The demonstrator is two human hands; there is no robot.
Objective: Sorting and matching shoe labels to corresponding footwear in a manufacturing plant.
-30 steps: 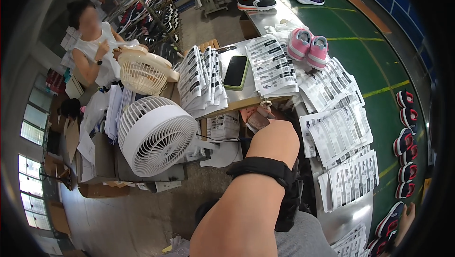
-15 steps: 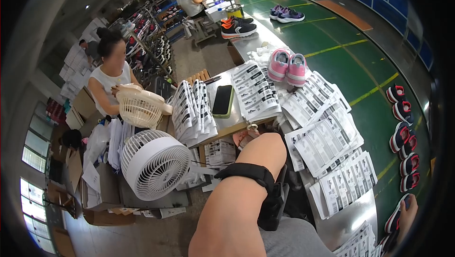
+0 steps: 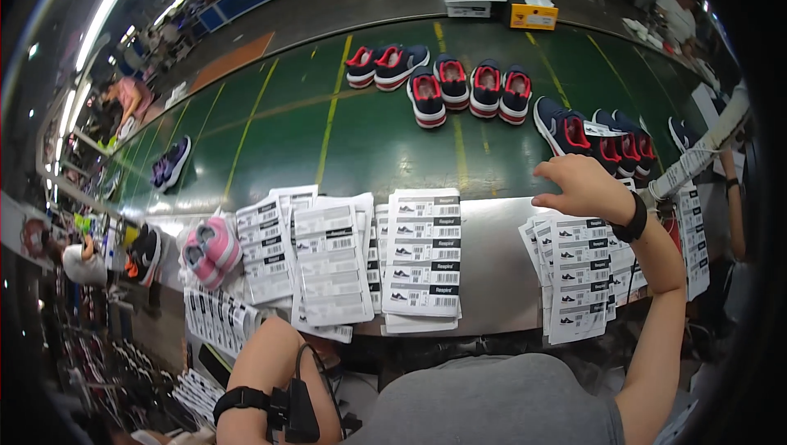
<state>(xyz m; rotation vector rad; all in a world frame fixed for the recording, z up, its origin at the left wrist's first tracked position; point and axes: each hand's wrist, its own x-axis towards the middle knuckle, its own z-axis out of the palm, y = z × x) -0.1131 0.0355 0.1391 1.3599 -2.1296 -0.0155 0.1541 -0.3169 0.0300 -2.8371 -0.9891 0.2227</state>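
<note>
Navy shoe (image 3: 559, 127): red lining, white sole; right hand (image 3: 585, 186) near, thumb and fingers apart.

Six navy shoes with red linings (image 3: 425, 100) are being counted to the left of the person's right hand (image 3: 574, 184): a group of two and a group of four. In the cluster beside that hand, at least four more navy shoes (image 3: 560, 129) are being shown, though their overlap is making an exact count uncertain. Two pink shoes (image 3: 199, 263) and one yellow box (image 3: 533, 18) are being seen too. On the person's arms, two black straps (image 3: 631, 219) are being worn.
</note>
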